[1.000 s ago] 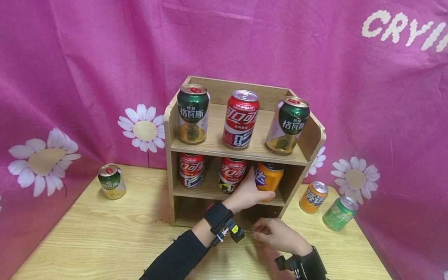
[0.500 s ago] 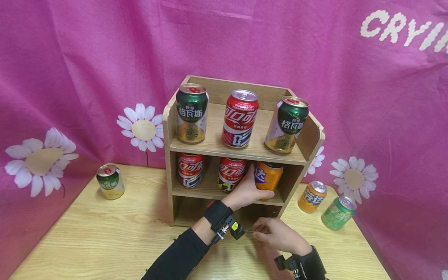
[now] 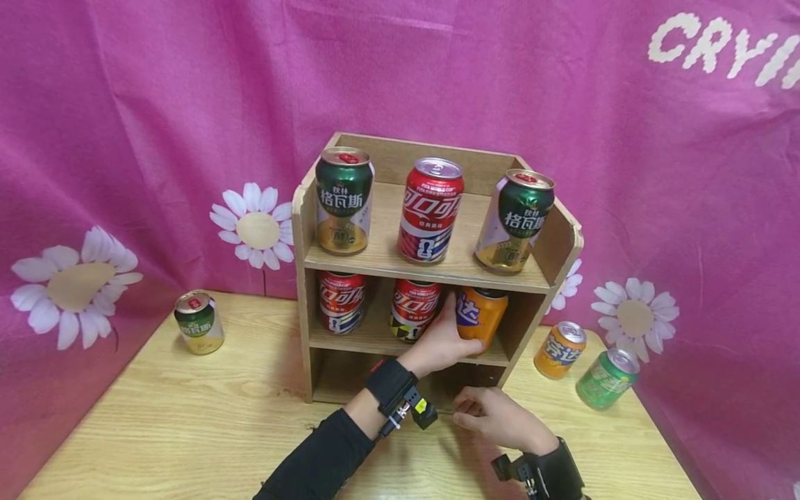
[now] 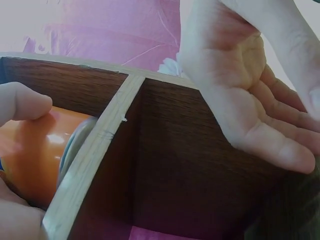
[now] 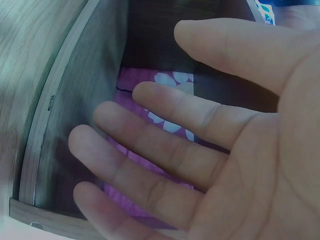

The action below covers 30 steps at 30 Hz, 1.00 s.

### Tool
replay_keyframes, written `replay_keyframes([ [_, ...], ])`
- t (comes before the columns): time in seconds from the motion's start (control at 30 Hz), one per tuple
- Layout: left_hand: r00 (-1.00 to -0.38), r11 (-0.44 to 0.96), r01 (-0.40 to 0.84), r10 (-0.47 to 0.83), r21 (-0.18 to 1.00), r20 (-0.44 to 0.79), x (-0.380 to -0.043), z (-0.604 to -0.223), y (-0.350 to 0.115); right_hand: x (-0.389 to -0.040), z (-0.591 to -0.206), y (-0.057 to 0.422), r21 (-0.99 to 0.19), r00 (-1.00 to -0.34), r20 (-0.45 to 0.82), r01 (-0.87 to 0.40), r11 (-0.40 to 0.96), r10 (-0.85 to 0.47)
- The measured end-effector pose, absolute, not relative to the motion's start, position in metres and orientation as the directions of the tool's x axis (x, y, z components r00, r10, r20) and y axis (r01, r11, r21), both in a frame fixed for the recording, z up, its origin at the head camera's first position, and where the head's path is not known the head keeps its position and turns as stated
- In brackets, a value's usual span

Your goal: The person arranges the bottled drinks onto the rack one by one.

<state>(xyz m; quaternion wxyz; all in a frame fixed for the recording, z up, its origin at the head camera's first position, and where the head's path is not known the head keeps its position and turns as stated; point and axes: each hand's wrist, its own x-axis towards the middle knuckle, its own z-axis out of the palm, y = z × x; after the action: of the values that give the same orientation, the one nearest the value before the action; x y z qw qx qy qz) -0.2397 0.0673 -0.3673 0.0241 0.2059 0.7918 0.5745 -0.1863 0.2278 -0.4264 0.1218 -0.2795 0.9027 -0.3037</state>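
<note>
On the right of the wooden rack's (image 3: 431, 278) middle shelf, my left hand (image 3: 439, 344) grips an orange soda can (image 3: 484, 316), thumb and fingers around its sides. The can's base sits right at the shelf board in the left wrist view. Beside that hand stands a red cola can (image 3: 414, 309), with another red cola can (image 3: 342, 302) farther left. My right hand (image 3: 503, 418) hangs before the bottom compartment, its fingers loosely bent and holding nothing. In the right wrist view its palm and spread fingers (image 5: 165, 155) show.
On the top shelf stand a green-gold can (image 3: 344, 201), a red cola can (image 3: 431, 212) and another green-gold can (image 3: 515, 222). Table (image 3: 206, 423) items are a green-gold can (image 3: 198, 323) left, an orange can (image 3: 560, 351) and a green can (image 3: 607, 380) right. Pink cloth (image 3: 400, 69) hangs behind.
</note>
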Motion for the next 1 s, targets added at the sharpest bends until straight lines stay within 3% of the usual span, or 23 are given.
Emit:
replay_keyframes([
  [1.0,-0.913,0.286,0.334,0.334,0.898,0.233,-0.2409,-0.3693,0.0702,-0.1867,-0.4278,0.2281,-0.628,-0.809,-0.042,-0.435,0.645,-0.587],
])
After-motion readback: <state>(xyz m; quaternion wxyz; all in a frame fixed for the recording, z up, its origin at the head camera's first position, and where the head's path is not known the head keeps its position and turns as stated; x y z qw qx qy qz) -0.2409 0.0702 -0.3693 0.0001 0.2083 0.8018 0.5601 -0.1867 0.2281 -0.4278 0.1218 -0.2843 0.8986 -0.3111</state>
